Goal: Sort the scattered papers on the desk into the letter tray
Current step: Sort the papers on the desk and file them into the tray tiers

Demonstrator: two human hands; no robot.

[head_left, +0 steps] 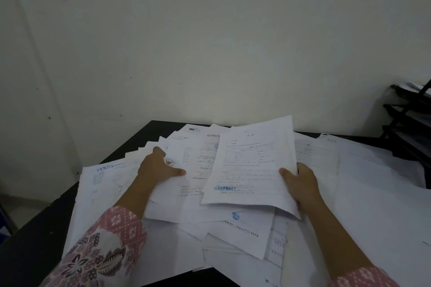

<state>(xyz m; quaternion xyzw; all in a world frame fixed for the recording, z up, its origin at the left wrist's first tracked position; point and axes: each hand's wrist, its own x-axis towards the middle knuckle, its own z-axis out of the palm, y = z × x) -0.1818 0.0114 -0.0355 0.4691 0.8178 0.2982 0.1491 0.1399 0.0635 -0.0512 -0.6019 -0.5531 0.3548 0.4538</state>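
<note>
Head view: black table (28, 247) under scattered papers (233, 235), overlapping, some stamped blue. Right grip (300, 184) pinches right edge of sheaf (251, 163) stamped APPROVED, thumb on top, fingers hidden behind; sheaf raised, tilted above pile. Left grip (158, 168) holds left edge of second bundle (198, 170), thumb pressed on top, bundle partly under sheaf. Black letter tray (408, 128) at far right of table, tiered, paper in top tier, well apart from both grips. Pink patterned sleeve (105, 247) on left arm.
</note>
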